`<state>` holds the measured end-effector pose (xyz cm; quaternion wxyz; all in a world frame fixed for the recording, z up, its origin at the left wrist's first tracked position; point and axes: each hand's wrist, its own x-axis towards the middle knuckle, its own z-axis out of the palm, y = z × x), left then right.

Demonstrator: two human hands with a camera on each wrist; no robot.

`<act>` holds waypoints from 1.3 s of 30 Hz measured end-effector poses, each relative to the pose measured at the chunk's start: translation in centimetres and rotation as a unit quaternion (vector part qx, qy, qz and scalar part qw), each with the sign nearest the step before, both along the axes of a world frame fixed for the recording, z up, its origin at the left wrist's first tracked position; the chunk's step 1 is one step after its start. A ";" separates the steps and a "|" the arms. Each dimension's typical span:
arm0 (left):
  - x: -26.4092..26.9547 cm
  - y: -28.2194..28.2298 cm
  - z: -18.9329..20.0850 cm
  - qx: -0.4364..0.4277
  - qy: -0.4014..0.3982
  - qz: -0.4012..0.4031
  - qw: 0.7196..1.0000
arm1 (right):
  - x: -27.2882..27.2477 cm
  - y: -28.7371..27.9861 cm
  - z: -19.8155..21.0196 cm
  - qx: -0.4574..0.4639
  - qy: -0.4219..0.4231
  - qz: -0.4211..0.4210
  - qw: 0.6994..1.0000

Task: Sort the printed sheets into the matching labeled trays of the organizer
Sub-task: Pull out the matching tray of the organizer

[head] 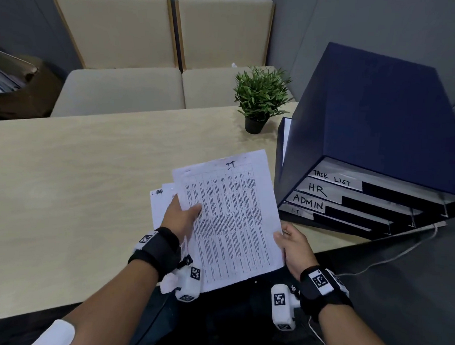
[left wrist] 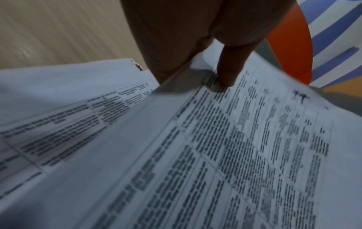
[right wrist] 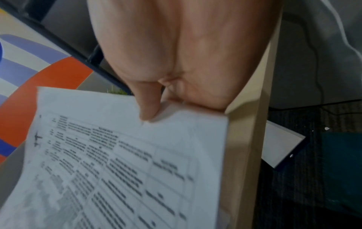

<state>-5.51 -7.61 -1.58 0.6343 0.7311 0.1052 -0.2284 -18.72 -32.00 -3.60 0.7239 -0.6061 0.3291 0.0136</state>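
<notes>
Your right hand point(head: 293, 247) pinches the right edge of the top sheet point(head: 234, 219), thumb on the printed face and fingers under it. Your left hand point(head: 181, 216) grips the stack point(head: 158, 208) at its left side, with the thumb laid over the top sheet's left margin — so both hands grasp paper, and the sheet is held above the near edge of the table point(head: 91, 166), fanned to the right of the rest.

The sheet carries a handwritten "IT" at its head, so it looks bound for the IT tray point(head: 297, 212), the lowest slot of the organizer point(head: 367, 113), just to the right of the paper. Above it sit ADMIN, HR and TASK LIST.

To do this well, lift your left thumb off first — otherwise the page may drag a second one along or crease. Keep your right pinch firm near the edge and let the sheet hang flat. Bring its leading edge low and level with the slot's mouth; the opening looks shallow under the ADMIN shelf, so a curled corner could catch. Slide it straight in, and hold the stack back with your left hand.
</notes>
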 end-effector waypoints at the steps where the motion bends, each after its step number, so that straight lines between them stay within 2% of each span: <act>1: -0.1 -0.2 0.3 -0.016 -0.002 -0.004 1.000 | -0.4 -0.3 0.2 0.009 0.003 0.012 1.000; 5: -1.3 -1.8 1.1 0.001 -0.010 -0.084 0.996 | -2.4 -2.1 0.6 0.014 0.036 0.074 0.996; 7: -2.3 -2.7 1.1 0.024 -0.009 -0.139 0.990 | -3.3 -2.7 0.5 0.020 0.043 0.079 0.996; 10: -3.8 -4.4 0.3 0.058 0.014 -0.190 0.980 | -4.6 -3.5 -0.4 0.019 0.060 0.047 0.997; 14: -5.4 -7.2 -0.2 0.071 0.017 -0.212 0.974 | -6.3 -5.4 -1.4 0.009 0.066 -0.020 0.998; 21: -7.9 -13.1 -0.7 0.075 0.033 -0.207 0.975 | -9.0 -10.3 -1.7 -0.003 0.096 -0.113 0.989; 25: -9.2 -15.1 -1.4 0.081 0.036 -0.215 0.973 | -9.8 -12.9 -1.6 -0.007 0.125 -0.120 0.985; 31: -10.8 -17.3 -0.9 0.094 0.027 -0.229 0.968 | -10.1 -16.0 -0.6 0.019 0.118 -0.139 0.983; 36: -10.8 -18.8 0.0 0.092 -0.001 -0.154 0.984 | -9.0 -17.3 0.5 0.016 0.077 -0.133 0.988; 39: -9.9 -20.0 0.6 0.090 -0.019 -0.096 0.991 | -9.3 -17.5 0.9 0.028 0.068 -0.083 0.994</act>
